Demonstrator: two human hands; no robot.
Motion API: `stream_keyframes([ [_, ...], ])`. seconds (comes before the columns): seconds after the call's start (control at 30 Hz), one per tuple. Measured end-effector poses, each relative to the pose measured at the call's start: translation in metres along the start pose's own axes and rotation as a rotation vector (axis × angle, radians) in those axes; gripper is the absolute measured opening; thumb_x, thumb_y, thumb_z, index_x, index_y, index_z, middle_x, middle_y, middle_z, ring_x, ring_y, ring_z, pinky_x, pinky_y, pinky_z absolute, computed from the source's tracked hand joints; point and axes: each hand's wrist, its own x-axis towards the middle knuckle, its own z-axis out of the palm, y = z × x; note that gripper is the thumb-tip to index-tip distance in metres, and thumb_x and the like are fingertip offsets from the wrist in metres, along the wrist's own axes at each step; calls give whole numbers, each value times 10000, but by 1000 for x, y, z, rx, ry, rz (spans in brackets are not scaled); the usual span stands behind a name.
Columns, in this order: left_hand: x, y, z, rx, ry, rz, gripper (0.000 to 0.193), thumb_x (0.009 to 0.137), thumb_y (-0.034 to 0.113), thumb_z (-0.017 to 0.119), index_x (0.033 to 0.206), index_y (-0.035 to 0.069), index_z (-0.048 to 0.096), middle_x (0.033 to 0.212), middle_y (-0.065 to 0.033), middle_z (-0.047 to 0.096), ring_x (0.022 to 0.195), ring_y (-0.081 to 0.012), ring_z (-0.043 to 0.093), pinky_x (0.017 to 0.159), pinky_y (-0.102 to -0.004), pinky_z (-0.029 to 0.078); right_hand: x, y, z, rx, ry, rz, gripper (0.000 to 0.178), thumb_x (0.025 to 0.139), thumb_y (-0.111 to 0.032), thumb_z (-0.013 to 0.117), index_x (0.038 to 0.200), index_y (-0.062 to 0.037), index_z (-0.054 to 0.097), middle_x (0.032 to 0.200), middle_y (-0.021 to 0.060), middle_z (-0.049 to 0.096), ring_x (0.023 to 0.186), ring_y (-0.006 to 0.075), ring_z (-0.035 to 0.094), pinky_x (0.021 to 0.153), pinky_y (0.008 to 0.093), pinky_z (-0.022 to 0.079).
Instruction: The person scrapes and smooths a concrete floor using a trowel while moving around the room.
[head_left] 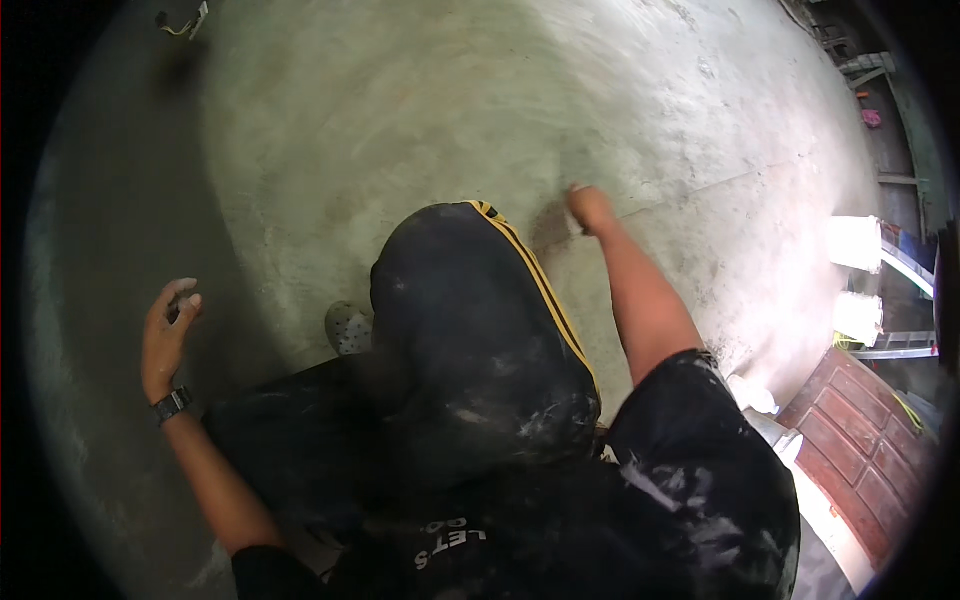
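My right hand (590, 211) is closed in a fist low over the grey-green, smeared concrete surface (420, 110). A small pale edge shows under its fingers, and a brownish patch (551, 226) lies just beside it, perhaps its shadow. What the fist grips is hidden. Off to the left, my left hand (170, 325) is raised with curled fingers and the thumb apart, holding nothing that I can see. Its fingertips look dusted white, and a dark watch (172, 404) circles the wrist. Between the hands, my bent knee (450, 300) sticks up in dark trousers with a yellow stripe.
A speckled shoe (348, 328) shows by my knee. White buckets (856, 243) and a reddish-brown panelled door (850, 430) are at the right. A thin pale object with a wire (190, 22) lies far left. A faint straight line (700, 188) crosses the surface.
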Motion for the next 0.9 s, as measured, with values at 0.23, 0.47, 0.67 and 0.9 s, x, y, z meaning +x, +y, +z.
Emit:
stream_keyframes([
  [0.23,23,7,-3,29,-55,37,415,951,330,669,1227,22,634,969,-68,637,922,-165,634,865,-325,517,31,57,-45,-373,27,-204,514,1029,-353,455,1035,127,637,849,294,694,732,379,713,667,462,589],
  [0.47,0,-2,-1,37,38,26,405,942,310,672,1220,17,642,946,-67,644,883,-161,631,842,-312,516,-6,59,-38,-194,104,-45,601,1041,-408,391,943,118,664,783,278,688,681,384,698,610,472,566],
  [0.67,13,20,1,54,42,54,391,949,304,660,1212,15,647,942,-66,649,881,-155,629,837,-312,510,6,51,1,171,148,63,479,1008,-336,429,973,63,693,884,254,697,797,379,678,688,482,529],
  [0.9,15,5,3,67,3,62,405,952,304,658,1239,21,630,944,-56,643,874,-155,623,832,-306,506,12,72,-29,-92,167,-21,593,1022,-422,412,959,102,682,829,254,689,710,360,679,609,470,527],
])
